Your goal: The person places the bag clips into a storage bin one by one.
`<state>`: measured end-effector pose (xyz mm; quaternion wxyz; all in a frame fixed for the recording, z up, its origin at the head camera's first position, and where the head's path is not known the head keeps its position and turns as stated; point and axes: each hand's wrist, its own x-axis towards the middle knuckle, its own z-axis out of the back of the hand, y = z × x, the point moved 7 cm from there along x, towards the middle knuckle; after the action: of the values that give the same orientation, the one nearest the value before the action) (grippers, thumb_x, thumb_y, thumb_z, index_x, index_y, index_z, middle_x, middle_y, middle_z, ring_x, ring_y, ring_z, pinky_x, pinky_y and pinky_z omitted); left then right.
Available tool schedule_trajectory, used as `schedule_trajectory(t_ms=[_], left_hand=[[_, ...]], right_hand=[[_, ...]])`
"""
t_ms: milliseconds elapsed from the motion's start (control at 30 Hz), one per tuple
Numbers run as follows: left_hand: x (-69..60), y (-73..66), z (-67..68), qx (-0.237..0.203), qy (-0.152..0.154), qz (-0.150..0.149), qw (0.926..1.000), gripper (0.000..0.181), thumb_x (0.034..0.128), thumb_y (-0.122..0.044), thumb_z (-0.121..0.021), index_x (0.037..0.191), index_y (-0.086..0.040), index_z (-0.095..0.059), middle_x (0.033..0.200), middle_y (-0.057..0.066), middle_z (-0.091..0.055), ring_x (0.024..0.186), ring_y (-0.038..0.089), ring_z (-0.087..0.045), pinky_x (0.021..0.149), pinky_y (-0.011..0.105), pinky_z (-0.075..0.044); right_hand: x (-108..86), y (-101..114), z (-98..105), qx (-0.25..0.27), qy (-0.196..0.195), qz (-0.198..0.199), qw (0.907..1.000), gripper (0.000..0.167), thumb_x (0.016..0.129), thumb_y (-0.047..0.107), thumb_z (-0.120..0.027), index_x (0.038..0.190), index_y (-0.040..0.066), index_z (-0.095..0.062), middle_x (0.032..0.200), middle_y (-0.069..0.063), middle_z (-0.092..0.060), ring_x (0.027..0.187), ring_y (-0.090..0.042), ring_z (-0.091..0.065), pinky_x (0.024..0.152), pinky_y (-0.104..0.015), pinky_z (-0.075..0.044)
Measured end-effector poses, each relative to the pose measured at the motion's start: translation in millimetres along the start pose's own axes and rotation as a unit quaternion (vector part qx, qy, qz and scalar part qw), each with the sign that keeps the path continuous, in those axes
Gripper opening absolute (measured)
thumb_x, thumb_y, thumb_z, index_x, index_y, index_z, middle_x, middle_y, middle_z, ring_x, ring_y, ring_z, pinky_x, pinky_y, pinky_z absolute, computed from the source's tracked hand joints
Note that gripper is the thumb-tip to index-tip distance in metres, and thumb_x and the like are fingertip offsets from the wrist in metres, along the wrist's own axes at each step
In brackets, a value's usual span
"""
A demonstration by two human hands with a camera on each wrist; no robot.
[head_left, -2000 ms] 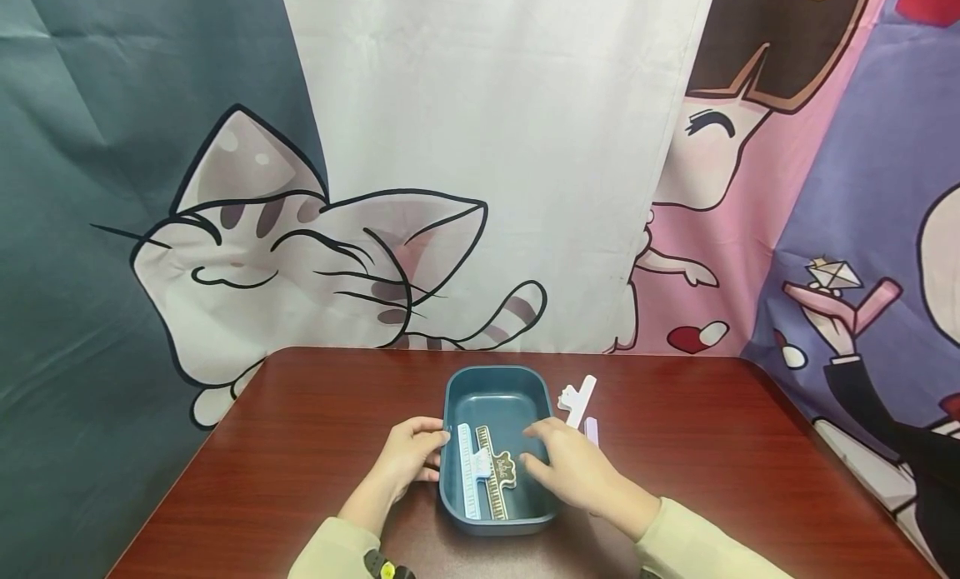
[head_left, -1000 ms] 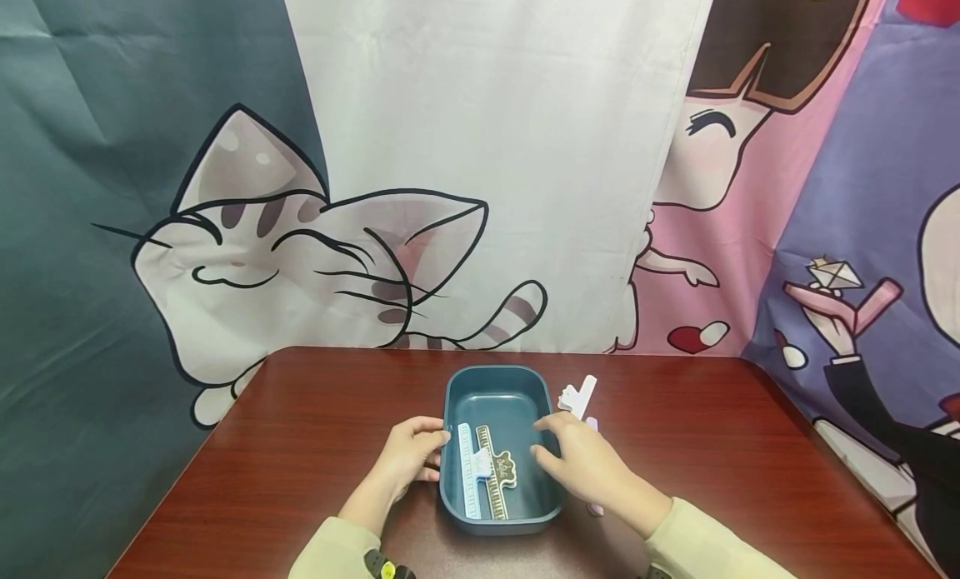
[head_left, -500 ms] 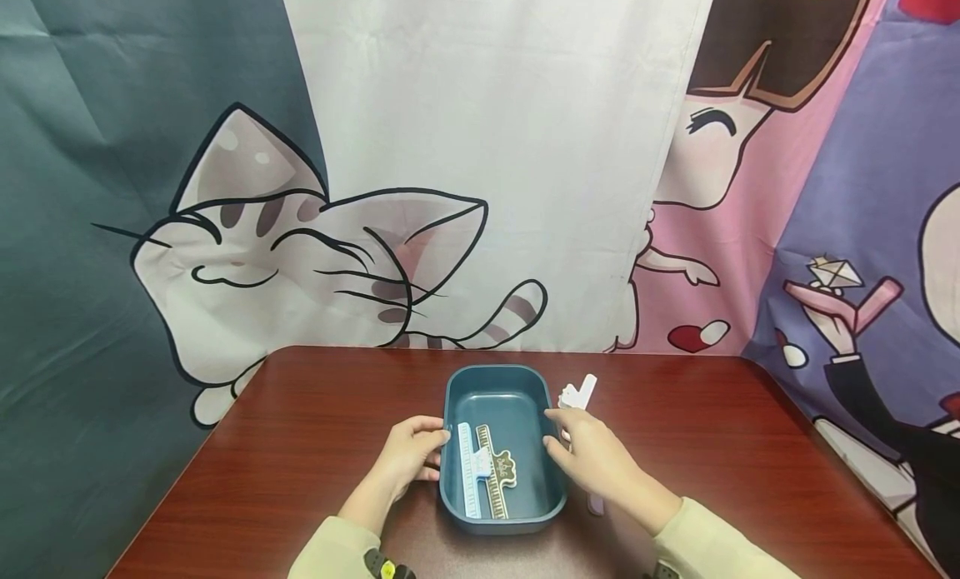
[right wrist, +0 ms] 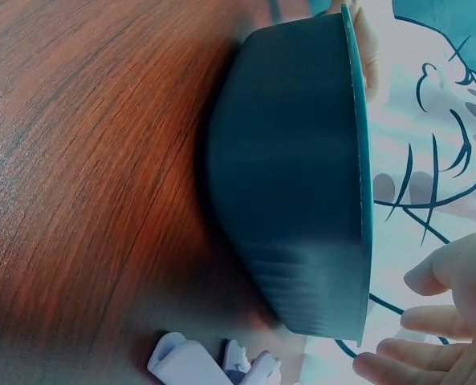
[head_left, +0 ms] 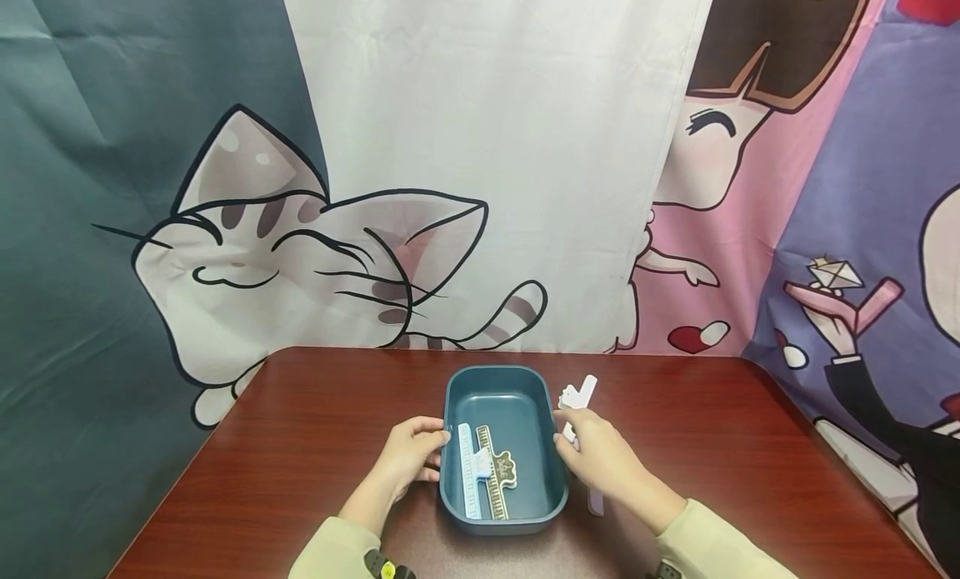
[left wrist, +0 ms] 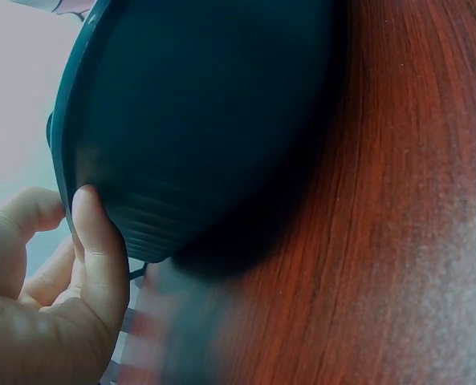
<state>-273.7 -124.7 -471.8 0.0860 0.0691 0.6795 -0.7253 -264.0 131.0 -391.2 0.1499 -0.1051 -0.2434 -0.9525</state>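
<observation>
A dark blue plastic bin [head_left: 504,525] stands on the table. My left hand [head_left: 408,454] holds its left rim, with thumb and fingers on either side of the wall in the left wrist view. Inside lie two ruler-edged clips side by side, one light blue [head_left: 468,471] and one black and gold [head_left: 506,469]. My right hand [head_left: 600,454] is just outside the right rim with fingers relaxed and holding nothing; a gap separates it from the bin in the right wrist view. Beneath and behind it are a white clip [head_left: 584,393] and a lavender clip [head_left: 596,502], both partly hidden.
The reddish-brown wooden table [head_left: 315,412] extends on all sides of the bin. Behind its far edge hangs a cartoon-printed cloth [head_left: 510,146].
My right hand has drawn back to the right, from above the bin's interior to outside its right rim. The left hand, bin and clips inside have stayed put.
</observation>
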Motion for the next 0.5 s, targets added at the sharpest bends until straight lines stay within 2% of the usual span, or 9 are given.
schedule_trajectory(t_ms=[267, 500], left_hand=[[-0.9, -1.1, -0.3, -0.001, 0.001, 0.000, 1.0000, 0.038, 0.0852, -0.013, -0.063, 0.118, 0.004, -0.056, 0.077, 0.007, -0.066, 0.054, 0.011, -0.056, 0.045, 0.026, -0.052], [0.2, 0.1, 0.2, -0.002, 0.000, 0.000, 1.0000, 0.040, 0.0845, -0.013, -0.064, 0.119, 0.005, -0.056, 0.078, 0.007, -0.066, 0.054, 0.011, -0.055, 0.045, 0.026, -0.052]], right_hand=[[0.1, -6.7, -1.5, 0.001, 0.004, -0.014, 0.9999, 0.036, 0.082, 0.017, -0.068, 0.115, 0.002, -0.064, 0.116, -0.016, -0.064, 0.106, -0.030, -0.063, 0.090, -0.048, -0.051], [0.8, -14.1, -5.9, -0.015, 0.011, -0.017, 0.9997, 0.035, 0.080, 0.015, -0.068, 0.113, 0.002, -0.065, 0.112, -0.017, -0.065, 0.094, -0.025, -0.063, 0.082, -0.046, -0.053]])
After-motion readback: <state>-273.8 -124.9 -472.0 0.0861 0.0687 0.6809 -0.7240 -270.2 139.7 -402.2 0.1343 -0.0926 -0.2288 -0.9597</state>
